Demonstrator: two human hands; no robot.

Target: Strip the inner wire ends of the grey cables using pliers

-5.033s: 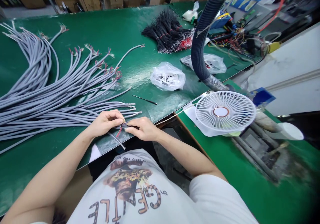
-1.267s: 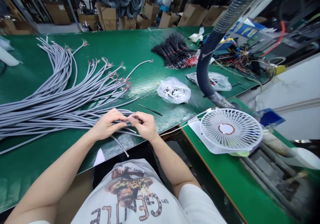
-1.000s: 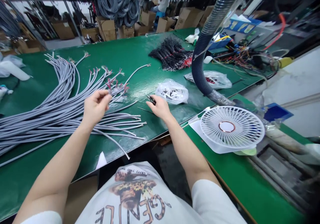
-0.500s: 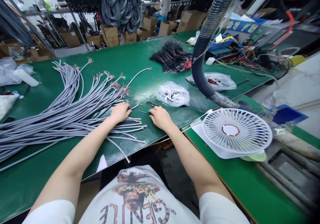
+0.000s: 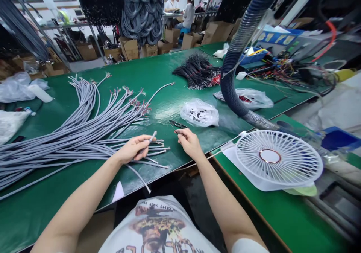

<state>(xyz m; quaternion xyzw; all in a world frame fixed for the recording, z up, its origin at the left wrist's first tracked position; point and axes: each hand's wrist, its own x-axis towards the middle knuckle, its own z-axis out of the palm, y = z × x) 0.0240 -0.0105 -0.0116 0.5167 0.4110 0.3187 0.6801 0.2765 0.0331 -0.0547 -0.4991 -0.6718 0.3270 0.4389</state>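
Observation:
My left hand [image 5: 132,149] is closed round the end of one grey cable [image 5: 151,137], lifted a little off the green table [image 5: 135,68]. That cable comes from a big fan of grey cables [image 5: 70,136] with stripped red-and-white ends, lying to the left. My right hand [image 5: 189,143] pinches a small black cutting tool [image 5: 177,124], whose tip points left toward the cable end. The two hands are a short gap apart near the table's front edge.
A clear bag of small parts [image 5: 199,113] lies just beyond the right hand. A bundle of black wires [image 5: 197,71], a second bag [image 5: 248,98], a ribbed hose [image 5: 237,57] and a white fan [image 5: 278,159] stand to the right. Other people sit far behind.
Both hands left the finished cable, reached out over the table and came back. My left hand has picked up a fresh grey cable end; my right hand has lifted the black tool.

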